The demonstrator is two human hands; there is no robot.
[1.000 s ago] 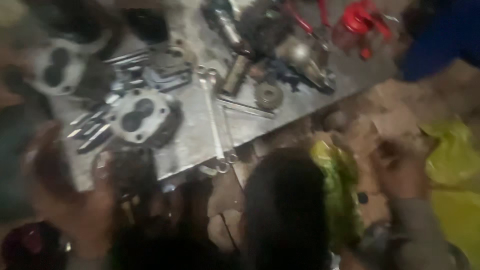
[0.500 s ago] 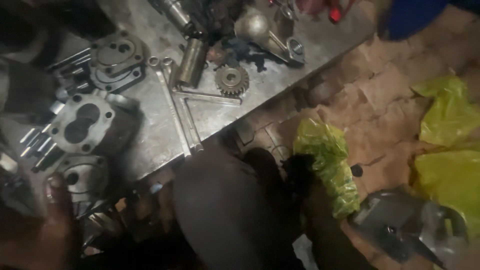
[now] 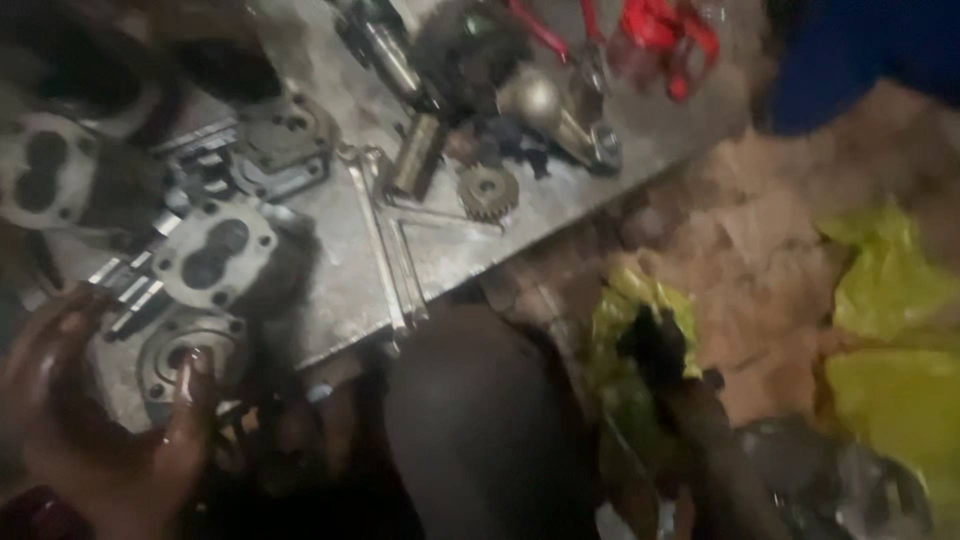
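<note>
A round metal flange cover (image 3: 190, 352) is being touched at its rim by the spread fingers of the left hand (image 3: 95, 420), at the near-left edge of a steel sheet (image 3: 340, 270) laid on the floor. Just beyond it, a pump housing (image 3: 215, 255) with twin bores is lying beside loose bolts (image 3: 125, 298). A crumpled yellow-green rag (image 3: 625, 350) is being gripped by the dark, grease-covered right hand (image 3: 655, 345); its fingers are closed on the cloth. A small gear (image 3: 488, 190) and two wrenches (image 3: 385, 250) are resting mid-sheet.
</note>
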